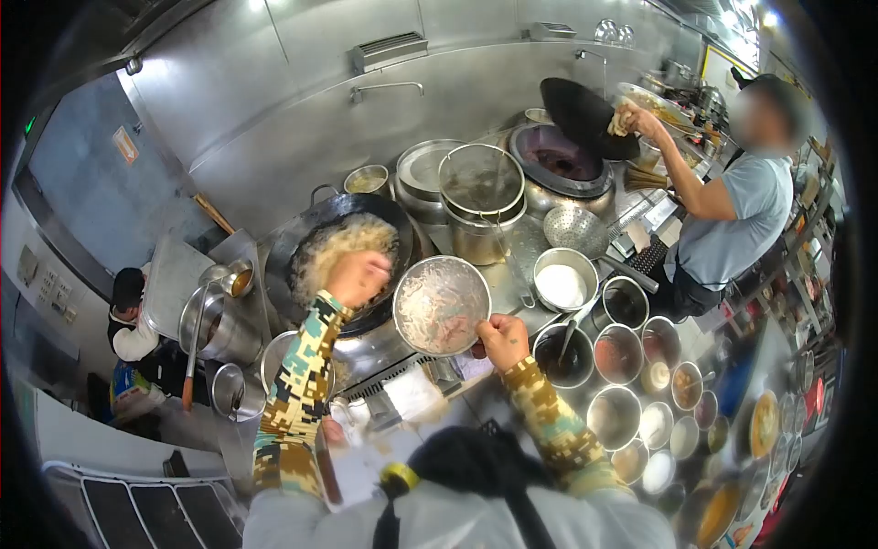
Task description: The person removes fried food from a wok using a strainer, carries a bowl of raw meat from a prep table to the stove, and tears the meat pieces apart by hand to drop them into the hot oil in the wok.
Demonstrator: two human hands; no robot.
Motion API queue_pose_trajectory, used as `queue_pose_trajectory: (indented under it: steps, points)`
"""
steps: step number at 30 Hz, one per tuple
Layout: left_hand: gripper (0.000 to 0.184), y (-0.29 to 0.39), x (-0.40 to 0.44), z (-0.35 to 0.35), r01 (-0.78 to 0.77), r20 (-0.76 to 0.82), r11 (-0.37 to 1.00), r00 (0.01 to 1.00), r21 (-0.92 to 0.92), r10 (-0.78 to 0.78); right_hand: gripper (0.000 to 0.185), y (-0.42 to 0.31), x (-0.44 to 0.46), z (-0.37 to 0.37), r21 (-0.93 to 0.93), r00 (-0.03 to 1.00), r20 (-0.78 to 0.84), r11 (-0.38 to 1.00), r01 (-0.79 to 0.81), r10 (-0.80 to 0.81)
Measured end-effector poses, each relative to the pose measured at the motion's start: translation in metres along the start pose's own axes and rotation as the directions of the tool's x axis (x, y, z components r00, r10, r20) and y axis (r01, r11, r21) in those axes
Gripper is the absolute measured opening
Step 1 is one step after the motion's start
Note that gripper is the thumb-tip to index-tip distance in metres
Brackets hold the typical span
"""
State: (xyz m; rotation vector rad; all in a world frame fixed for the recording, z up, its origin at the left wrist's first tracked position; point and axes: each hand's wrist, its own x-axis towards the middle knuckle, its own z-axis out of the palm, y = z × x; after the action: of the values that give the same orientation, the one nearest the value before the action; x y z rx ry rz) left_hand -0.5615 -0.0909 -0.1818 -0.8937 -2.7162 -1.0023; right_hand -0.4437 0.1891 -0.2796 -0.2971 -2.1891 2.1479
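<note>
My right hand point(504, 342) grips the rim of a round metal bowl point(408, 340), its fingers closed on the edge. Pale shredded strips, apparently raw meat, point(443, 297) lie inside, and the bowl is held beside the wok's right edge. Over the black wok point(395, 220) is my left hand point(359, 277), smeared by motion, so whether its fingers hold anything cannot be made out. Below it in the wok is a pale, bubbling, blurred mass point(340, 245). Camouflage sleeves cover both my forearms.
A strainer point(480, 178) rests on a tall pot right of the wok. Several seasoning tins, one with white powder point(560, 285), stand at my right. Ladles and a pot point(219, 334) stand left. At the far right a co-worker point(745, 197) tilts another wok point(585, 114).
</note>
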Motion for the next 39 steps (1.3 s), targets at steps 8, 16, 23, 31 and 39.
queue_pose_trajectory:
  steps: [8,16,23,31,39]
  points:
    - [0.021,0.05,-0.015,0.088,-0.157,0.191,0.958,0.975,0.239,0.113,0.025,-0.03,-0.009,0.022,-0.031,0.984,0.087,0.987,0.156,-0.153]
    - [0.019,0.057,0.022,-0.005,0.087,-0.149,0.996,0.985,0.027,-0.082,0.026,-0.013,-0.004,0.007,-0.087,0.998,0.049,0.995,0.047,-0.043]
    - [0.032,-0.136,0.039,0.07,0.415,0.045,0.759,0.864,0.502,-0.502,0.024,-0.015,-0.027,-0.039,-0.035,0.999,-0.012,0.999,-0.03,0.03]
    - [0.033,0.054,0.042,0.057,0.071,-0.274,0.875,0.935,-0.479,-0.225,0.023,-0.037,-0.099,-0.092,-0.036,0.982,-0.185,0.999,0.024,-0.031]
    - [0.034,0.186,-0.033,0.177,0.181,0.282,0.521,0.952,-0.834,0.12,0.024,0.033,-0.265,-0.094,0.147,0.677,-0.726,0.989,-0.019,0.121]
